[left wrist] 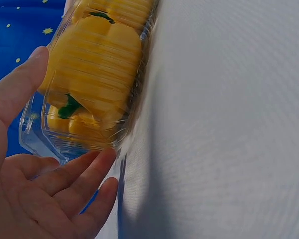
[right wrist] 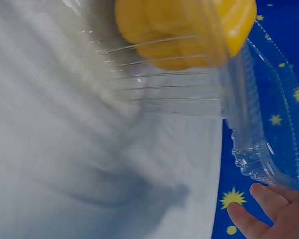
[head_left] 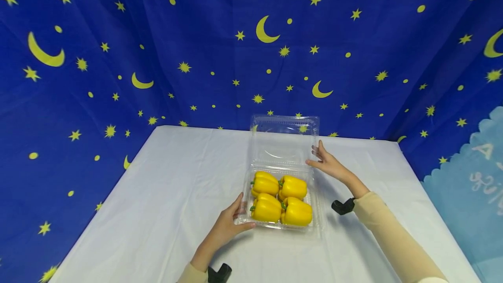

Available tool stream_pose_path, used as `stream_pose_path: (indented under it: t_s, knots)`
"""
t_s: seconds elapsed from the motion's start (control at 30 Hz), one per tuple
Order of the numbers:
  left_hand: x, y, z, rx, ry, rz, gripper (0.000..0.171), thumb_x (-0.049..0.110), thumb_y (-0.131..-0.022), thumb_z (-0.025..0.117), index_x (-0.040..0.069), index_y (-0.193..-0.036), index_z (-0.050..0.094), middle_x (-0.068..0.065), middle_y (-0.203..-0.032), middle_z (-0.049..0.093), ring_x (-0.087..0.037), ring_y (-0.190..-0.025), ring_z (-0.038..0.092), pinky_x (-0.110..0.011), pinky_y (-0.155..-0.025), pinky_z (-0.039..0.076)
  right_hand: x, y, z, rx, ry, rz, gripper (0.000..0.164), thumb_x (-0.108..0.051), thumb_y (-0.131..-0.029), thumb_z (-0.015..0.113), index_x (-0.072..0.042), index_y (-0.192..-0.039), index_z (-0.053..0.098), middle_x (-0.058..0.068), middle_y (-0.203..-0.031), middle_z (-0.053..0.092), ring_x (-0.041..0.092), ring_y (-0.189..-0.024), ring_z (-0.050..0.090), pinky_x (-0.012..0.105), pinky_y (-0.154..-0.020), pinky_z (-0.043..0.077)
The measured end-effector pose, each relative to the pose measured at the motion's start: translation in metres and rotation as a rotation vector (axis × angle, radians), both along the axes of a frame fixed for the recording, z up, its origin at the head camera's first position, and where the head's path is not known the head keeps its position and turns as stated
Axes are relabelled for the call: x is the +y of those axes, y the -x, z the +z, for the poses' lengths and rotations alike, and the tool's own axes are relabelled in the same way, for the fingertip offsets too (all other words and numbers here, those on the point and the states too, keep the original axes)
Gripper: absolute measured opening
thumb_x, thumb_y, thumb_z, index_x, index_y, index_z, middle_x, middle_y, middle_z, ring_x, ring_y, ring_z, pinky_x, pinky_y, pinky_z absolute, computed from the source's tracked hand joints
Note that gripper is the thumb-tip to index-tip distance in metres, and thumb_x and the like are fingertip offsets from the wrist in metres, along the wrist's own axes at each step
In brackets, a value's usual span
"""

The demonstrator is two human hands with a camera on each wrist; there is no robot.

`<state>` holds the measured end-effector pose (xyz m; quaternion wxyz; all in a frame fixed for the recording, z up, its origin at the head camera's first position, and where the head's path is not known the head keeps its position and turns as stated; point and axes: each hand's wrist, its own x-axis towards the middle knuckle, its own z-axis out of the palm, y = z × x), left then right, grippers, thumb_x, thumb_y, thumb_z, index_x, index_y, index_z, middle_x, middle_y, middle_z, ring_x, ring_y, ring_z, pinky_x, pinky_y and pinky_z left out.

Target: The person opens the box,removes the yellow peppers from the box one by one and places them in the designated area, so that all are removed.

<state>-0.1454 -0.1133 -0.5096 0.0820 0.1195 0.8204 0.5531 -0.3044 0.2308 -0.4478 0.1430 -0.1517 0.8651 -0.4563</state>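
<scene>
A clear plastic clamshell container (head_left: 317, 215) sits on the table with its lid (head_left: 283, 143) raised at the back. Several yellow bell peppers (head_left: 296, 212) with green stems lie in its base in two rows. My left hand (head_left: 228, 226) is at the front left corner, fingers along the left side and thumb by the front rim. In the left wrist view, fingertips (left wrist: 108, 155) touch the container's lower edge. The right hand (head_left: 332, 166) is at the lid's right edge, thumb in front and some fingers behind the clear plastic, its fingers fairly straight.
A white cloth (head_left: 157, 195) covers the table. Behind it hangs a blue curtain (head_left: 220, 56) with yellow moons and stars. A light blue panel with white lettering (head_left: 471, 187) is at the right. Black wrist mounts (head_left: 343, 206) show beside both sleeves.
</scene>
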Motion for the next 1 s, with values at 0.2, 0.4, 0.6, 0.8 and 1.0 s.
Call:
stream_pose_path:
  t_s: [0.2, 0.4, 0.6, 0.8, 1.0]
  knots:
    - [0.001, 0.0, 0.0, 0.003, -0.011, 0.004, 0.097, 0.031, -0.078, 0.078, 0.0, -0.15, 0.022, -0.027, -0.144, 0.042, -0.04, -0.122, 0.054, -0.047, -0.101, 0.047, 0.001, 0.004, -0.012, -0.028, 0.009, -0.009, 0.1, -0.029, -0.095, 0.059, 0.001, -0.146, -0.022, 0.028, -0.157, 0.003, 0.045, -0.144, 0.012, 0.057, -0.115, 0.023]
    - [0.001, -0.001, 0.0, 0.002, -0.025, 0.009, 0.095, 0.029, -0.078, 0.079, 0.002, -0.15, 0.023, -0.027, -0.147, 0.039, -0.039, -0.123, 0.053, -0.046, -0.102, 0.047, 0.001, 0.006, -0.022, -0.1, -0.015, -0.011, 0.103, -0.038, -0.094, 0.058, -0.001, -0.147, -0.022, 0.025, -0.158, 0.002, 0.043, -0.146, 0.007, 0.058, -0.116, 0.019]
    - [0.001, -0.001, 0.0, -0.008, -0.034, 0.012, 0.095, 0.029, -0.078, 0.079, 0.003, -0.15, 0.023, -0.026, -0.147, 0.039, -0.038, -0.124, 0.053, -0.046, -0.103, 0.046, 0.002, 0.005, -0.029, -0.128, -0.044, -0.002, 0.104, -0.041, -0.093, 0.057, 0.0, -0.147, -0.022, 0.025, -0.158, 0.002, 0.043, -0.146, 0.003, 0.06, -0.117, 0.015]
    - [0.001, 0.0, -0.001, -0.002, -0.022, 0.014, 0.096, 0.03, -0.077, 0.079, 0.002, -0.15, 0.023, -0.026, -0.146, 0.041, -0.038, -0.123, 0.053, -0.047, -0.103, 0.045, 0.002, 0.005, -0.031, -0.129, -0.055, -0.005, 0.103, -0.041, -0.094, 0.057, 0.0, -0.147, -0.021, 0.025, -0.158, 0.003, 0.043, -0.146, 0.005, 0.059, -0.117, 0.015]
    - [0.0, 0.0, -0.001, -0.005, -0.024, 0.012, 0.096, 0.03, -0.077, 0.079, 0.002, -0.15, 0.023, -0.024, -0.144, 0.044, -0.037, -0.123, 0.053, -0.046, -0.103, 0.046, 0.002, 0.005, -0.034, -0.136, -0.11, -0.007, 0.101, -0.042, -0.094, 0.055, 0.0, -0.148, -0.019, 0.026, -0.158, 0.005, 0.044, -0.145, 0.008, 0.06, -0.117, 0.015]
